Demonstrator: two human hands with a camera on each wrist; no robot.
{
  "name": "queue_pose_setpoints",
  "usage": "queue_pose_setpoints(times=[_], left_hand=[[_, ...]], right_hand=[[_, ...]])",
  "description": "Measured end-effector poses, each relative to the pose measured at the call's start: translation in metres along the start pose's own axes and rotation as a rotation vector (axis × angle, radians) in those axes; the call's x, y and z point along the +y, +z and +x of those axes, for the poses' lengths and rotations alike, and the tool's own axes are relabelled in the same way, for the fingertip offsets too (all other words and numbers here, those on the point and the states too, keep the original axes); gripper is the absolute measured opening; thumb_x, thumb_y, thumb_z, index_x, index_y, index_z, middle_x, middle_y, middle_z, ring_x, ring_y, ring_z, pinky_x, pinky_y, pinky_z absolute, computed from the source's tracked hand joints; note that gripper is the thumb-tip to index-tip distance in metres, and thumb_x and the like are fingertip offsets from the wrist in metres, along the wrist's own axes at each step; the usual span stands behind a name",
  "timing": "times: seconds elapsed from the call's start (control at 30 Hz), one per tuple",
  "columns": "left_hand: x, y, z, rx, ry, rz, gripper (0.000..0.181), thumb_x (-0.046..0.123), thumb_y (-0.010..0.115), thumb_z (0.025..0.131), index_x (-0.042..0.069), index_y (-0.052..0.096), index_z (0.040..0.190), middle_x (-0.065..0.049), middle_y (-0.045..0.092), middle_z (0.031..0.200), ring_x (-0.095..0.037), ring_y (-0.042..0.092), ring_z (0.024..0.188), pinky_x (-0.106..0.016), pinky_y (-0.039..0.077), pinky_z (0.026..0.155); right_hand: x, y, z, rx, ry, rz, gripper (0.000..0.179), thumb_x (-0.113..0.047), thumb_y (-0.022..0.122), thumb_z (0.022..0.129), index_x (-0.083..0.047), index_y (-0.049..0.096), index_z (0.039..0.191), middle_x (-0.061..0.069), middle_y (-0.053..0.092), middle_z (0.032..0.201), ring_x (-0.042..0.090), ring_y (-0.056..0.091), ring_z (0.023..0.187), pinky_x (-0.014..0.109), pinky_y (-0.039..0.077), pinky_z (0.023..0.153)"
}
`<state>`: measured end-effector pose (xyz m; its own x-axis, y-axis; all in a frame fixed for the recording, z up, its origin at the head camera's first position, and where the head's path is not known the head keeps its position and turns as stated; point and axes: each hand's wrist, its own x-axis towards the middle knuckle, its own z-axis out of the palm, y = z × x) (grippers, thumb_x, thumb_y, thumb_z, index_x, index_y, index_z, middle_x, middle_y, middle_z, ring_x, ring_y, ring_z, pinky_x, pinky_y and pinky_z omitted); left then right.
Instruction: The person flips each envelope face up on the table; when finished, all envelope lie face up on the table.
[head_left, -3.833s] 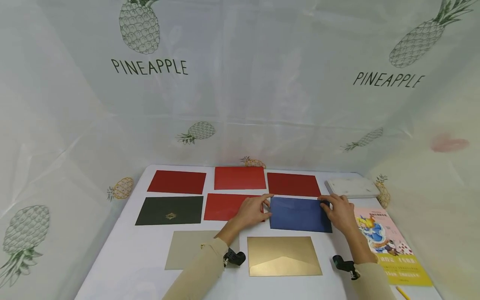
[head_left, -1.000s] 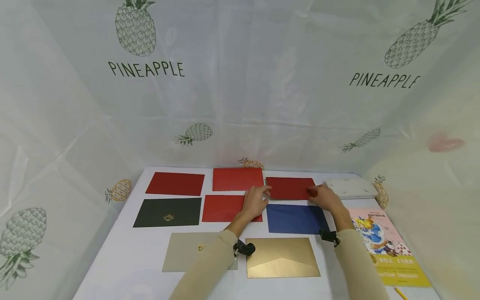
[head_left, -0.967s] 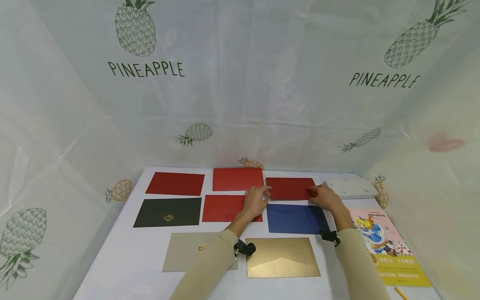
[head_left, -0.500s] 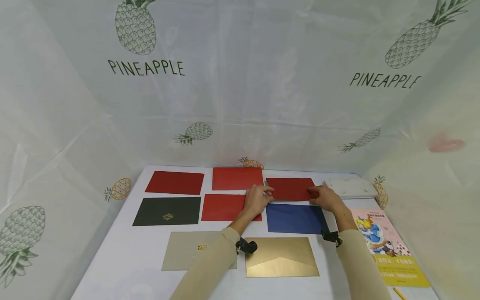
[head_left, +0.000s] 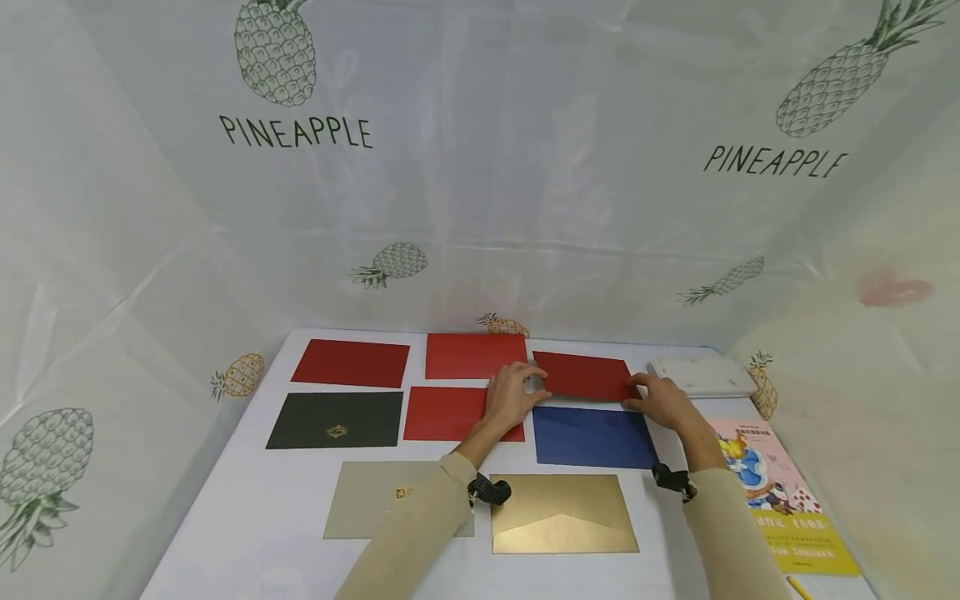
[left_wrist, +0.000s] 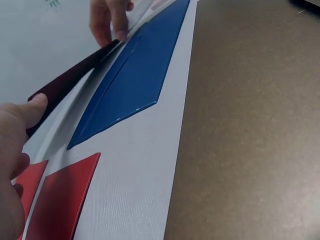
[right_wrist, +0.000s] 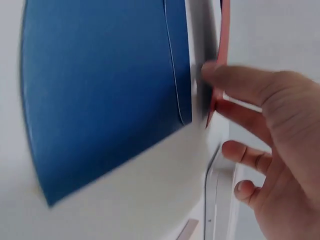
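In the head view a dark red envelope (head_left: 579, 377) stands slightly raised off the table at the back right. My left hand (head_left: 513, 402) pinches its left end, with the thumb (left_wrist: 39, 104) on its near side in the left wrist view. At the other end my right hand (head_left: 669, 405) pinches the edge between thumb and fingers; the right wrist view shows that envelope (right_wrist: 223, 47) nearly edge-on. Just in front lies a blue envelope (head_left: 592, 437), flat and untouched. A bright red envelope (head_left: 446, 413) is partly covered by my left hand.
Around these lie another bright red envelope (head_left: 476, 356), a dark red one (head_left: 352, 362), a dark green one (head_left: 333, 420), a grey one (head_left: 363, 500) and a gold one (head_left: 564, 517). A white box (head_left: 701, 377) and a colourful book (head_left: 795, 517) occupy the right side.
Both hands have left the blue envelope they held earlier and hold the dark red one behind it. In the last half second my right hand shifted slightly right and the envelope slanted.
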<state>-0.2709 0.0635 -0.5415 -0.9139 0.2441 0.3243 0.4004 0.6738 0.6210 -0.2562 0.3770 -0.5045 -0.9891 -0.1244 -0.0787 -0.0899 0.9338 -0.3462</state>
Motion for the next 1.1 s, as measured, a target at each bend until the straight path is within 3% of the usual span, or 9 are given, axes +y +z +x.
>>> queue_pose_setpoints(times=[0.13, 0.23, 0.33, 0.47, 0.63, 0.83, 1.1], left_hand=[[-0.004, -0.001, -0.002, 0.017, 0.022, -0.018, 0.034, 0.043, 0.079, 0.086, 0.027, 0.074, 0.115, 0.004, 0.064, 0.13, -0.018, 0.058, 0.117, -0.051, 0.042, 0.1], [-0.008, -0.001, -0.002, 0.044, 0.043, -0.036, 0.031, 0.042, 0.077, 0.088, 0.026, 0.075, 0.114, 0.004, 0.067, 0.123, -0.015, 0.061, 0.105, -0.042, 0.046, 0.093], [-0.011, -0.002, -0.002, 0.07, 0.038, -0.07, 0.027, 0.041, 0.075, 0.09, 0.027, 0.075, 0.114, 0.005, 0.071, 0.11, -0.014, 0.064, 0.095, -0.035, 0.047, 0.085], [-0.013, -0.005, -0.002, 0.092, 0.009, -0.13, 0.024, 0.039, 0.073, 0.092, 0.027, 0.075, 0.113, 0.008, 0.073, 0.102, -0.013, 0.066, 0.091, -0.03, 0.049, 0.08], [-0.014, -0.007, -0.002, 0.115, -0.011, -0.185, 0.018, 0.038, 0.072, 0.093, 0.025, 0.072, 0.107, 0.012, 0.073, 0.097, -0.014, 0.068, 0.092, -0.027, 0.049, 0.078], [-0.015, -0.008, -0.001, 0.113, 0.041, -0.14, 0.011, 0.037, 0.072, 0.093, 0.028, 0.073, 0.099, 0.013, 0.07, 0.089, -0.012, 0.066, 0.087, -0.032, 0.045, 0.083], [-0.015, -0.009, -0.003, 0.053, 0.127, -0.081, 0.013, 0.033, 0.072, 0.094, 0.029, 0.074, 0.107, 0.009, 0.071, 0.106, -0.011, 0.064, 0.09, -0.034, 0.042, 0.082]], right_hand=[[0.005, -0.004, -0.006, 0.045, 0.007, 0.037, 0.048, -0.037, 0.073, 0.092, -0.006, 0.066, 0.127, 0.026, 0.062, 0.13, 0.047, 0.052, 0.116, 0.063, 0.046, 0.089], [0.007, -0.007, -0.009, 0.103, -0.01, 0.099, 0.04, -0.04, 0.072, 0.092, -0.007, 0.068, 0.114, 0.029, 0.063, 0.124, 0.04, 0.057, 0.099, 0.052, 0.049, 0.076], [0.009, -0.009, -0.009, 0.173, -0.031, 0.177, 0.036, -0.043, 0.071, 0.093, -0.009, 0.061, 0.096, 0.026, 0.067, 0.114, 0.028, 0.052, 0.076, 0.037, 0.041, 0.06], [0.01, -0.009, -0.009, 0.274, -0.025, 0.249, 0.042, -0.047, 0.07, 0.093, -0.012, 0.049, 0.084, 0.018, 0.072, 0.111, 0.02, 0.043, 0.065, 0.03, 0.034, 0.051], [0.007, -0.007, -0.01, 0.382, -0.011, 0.299, 0.041, -0.046, 0.07, 0.093, -0.013, 0.049, 0.082, 0.017, 0.072, 0.116, 0.022, 0.049, 0.07, 0.03, 0.036, 0.05], [0.003, -0.003, -0.008, 0.446, 0.029, 0.35, 0.041, -0.046, 0.069, 0.094, -0.012, 0.046, 0.085, 0.018, 0.073, 0.116, 0.021, 0.046, 0.069, 0.029, 0.033, 0.048], [0.001, 0.0, -0.005, 0.534, 0.06, 0.33, 0.037, -0.041, 0.072, 0.093, -0.012, 0.051, 0.086, 0.015, 0.072, 0.098, 0.019, 0.042, 0.06, 0.03, 0.031, 0.049]])
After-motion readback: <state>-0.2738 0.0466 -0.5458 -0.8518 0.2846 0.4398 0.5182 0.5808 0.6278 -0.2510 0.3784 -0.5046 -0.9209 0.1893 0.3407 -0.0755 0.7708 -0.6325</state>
